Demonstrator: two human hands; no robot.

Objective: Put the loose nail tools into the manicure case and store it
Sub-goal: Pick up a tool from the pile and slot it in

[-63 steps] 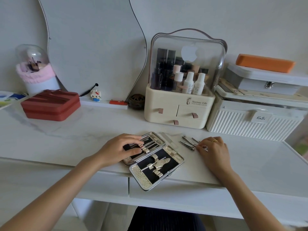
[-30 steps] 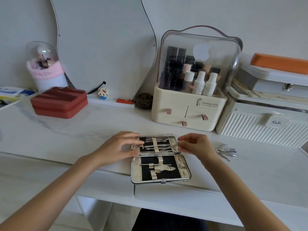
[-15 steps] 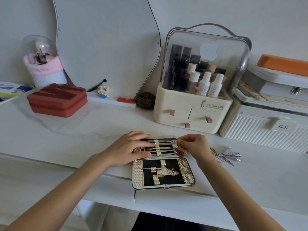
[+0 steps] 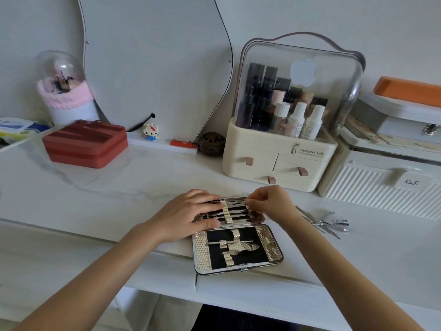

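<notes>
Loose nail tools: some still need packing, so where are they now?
Head view: the loose nail tools lie on the white table, right of the right hand.

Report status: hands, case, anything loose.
Left hand flat on the open manicure case. Right hand pinching a tool into its upper half. Loose nail tools lie on the desk.

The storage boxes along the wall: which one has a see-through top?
The cream cosmetics organizer in the middle, with bottles visible under its clear domed lid. The red case at left and the white ribbed box at right are opaque.
</notes>
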